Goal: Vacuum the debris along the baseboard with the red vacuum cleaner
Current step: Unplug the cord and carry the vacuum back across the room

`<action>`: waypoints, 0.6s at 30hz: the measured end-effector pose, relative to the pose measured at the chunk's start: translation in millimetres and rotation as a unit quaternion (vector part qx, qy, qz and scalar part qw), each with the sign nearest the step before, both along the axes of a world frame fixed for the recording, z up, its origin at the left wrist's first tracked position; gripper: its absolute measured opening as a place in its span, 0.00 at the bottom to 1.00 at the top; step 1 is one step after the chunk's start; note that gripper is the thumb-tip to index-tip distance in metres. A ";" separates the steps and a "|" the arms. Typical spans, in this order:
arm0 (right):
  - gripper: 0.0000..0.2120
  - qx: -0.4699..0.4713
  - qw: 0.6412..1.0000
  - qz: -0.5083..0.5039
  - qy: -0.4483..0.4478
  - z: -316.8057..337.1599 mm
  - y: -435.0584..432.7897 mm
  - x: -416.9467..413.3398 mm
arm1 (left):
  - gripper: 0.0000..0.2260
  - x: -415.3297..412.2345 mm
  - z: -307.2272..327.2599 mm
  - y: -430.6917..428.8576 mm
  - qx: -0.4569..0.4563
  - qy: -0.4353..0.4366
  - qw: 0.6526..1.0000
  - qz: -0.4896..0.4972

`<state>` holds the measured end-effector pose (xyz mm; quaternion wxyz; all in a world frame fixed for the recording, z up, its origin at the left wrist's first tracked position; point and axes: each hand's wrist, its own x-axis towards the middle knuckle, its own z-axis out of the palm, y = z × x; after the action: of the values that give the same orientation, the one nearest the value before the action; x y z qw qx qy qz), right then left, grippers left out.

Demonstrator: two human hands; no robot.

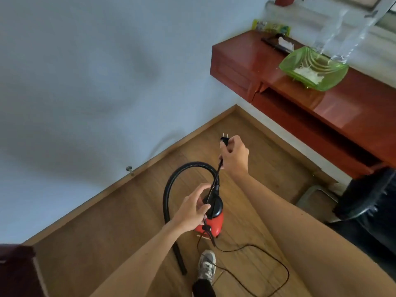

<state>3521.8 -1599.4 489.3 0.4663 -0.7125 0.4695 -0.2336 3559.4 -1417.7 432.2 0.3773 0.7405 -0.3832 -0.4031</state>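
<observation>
A small red vacuum cleaner (214, 224) with a black top hangs above the wooden floor, its black hose (171, 185) looping up and left and ending in a nozzle (180, 262) near the floor. My left hand (190, 209) grips the vacuum's black handle at the top. My right hand (234, 156) is raised higher and pinches the black power plug (225, 139), prongs pointing up. The power cord (270, 254) runs from the plug down past the vacuum and loops on the floor. The wooden baseboard (150, 161) runs diagonally along the pale blue wall.
A glossy red-brown cabinet (300, 97) with a green bowl (315, 69) on it stands at the right wall. A metal door stop (129, 169) sticks out by the baseboard. My shoe (206, 264) stands among the cord loops. A black chair (372, 200) is at right.
</observation>
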 end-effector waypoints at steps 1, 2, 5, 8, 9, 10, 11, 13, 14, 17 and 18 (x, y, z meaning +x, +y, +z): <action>0.05 0.008 1.000 -0.004 0.007 -15.3 -6.6 0.7 | 0.24 1.0 -14.1 -5.9 0.009 0.005 1.000 -0.003; 0.05 0.018 1.000 -0.007 0.014 -30.7 -13.7 1.5 | 0.24 2.2 -28.3 -12.3 0.018 0.010 1.000 -0.007; 0.05 0.051 0.998 -0.016 0.030 -80.5 -36.2 0.1 | 0.24 3.3 -70.6 -33.1 0.044 0.021 0.999 -0.017; 0.06 0.075 0.996 -0.024 0.052 -127.9 -56.6 -5.3 | 0.23 -0.4 -113.5 -53.9 0.066 0.026 0.997 -0.020; 0.05 0.089 0.994 -0.026 0.055 -143.1 -61.9 -7.6 | 0.23 -2.8 -128.1 -59.6 0.068 0.023 0.997 -0.018; 0.04 0.102 0.993 -0.028 0.056 -159.2 -66.7 -9.7 | 0.23 -5.4 -143.5 -64.4 0.070 0.017 0.997 -0.017; 0.03 0.111 0.991 -0.031 0.062 -176.1 -70.6 -12.5 | 0.23 -8.9 -158.9 -68.2 0.074 0.012 0.997 -0.014; 0.03 0.116 0.990 -0.035 0.076 -209.1 -75.5 -17.8 | 0.23 -15.1 -189.4 -72.8 0.087 0.014 0.996 -0.010; 0.04 0.120 0.989 -0.035 0.082 -226.9 -76.6 -20.7 | 0.23 -18.4 -205.3 -73.6 0.093 0.017 0.996 -0.010; 0.07 0.145 0.985 -0.038 0.087 -275.8 -76.6 -27.3 | 0.24 -26.9 -252.3 -71.9 0.110 0.029 0.993 -0.013; 0.06 0.153 0.983 -0.038 0.089 -292.4 -75.7 -29.2 | 0.23 -28.9 -268.5 -70.4 0.117 0.033 0.992 -0.013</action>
<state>3492.6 -1675.1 196.9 0.5170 -0.6321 0.5661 -0.1126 3530.5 -1488.1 163.7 0.2949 0.7607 -0.3302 -0.4747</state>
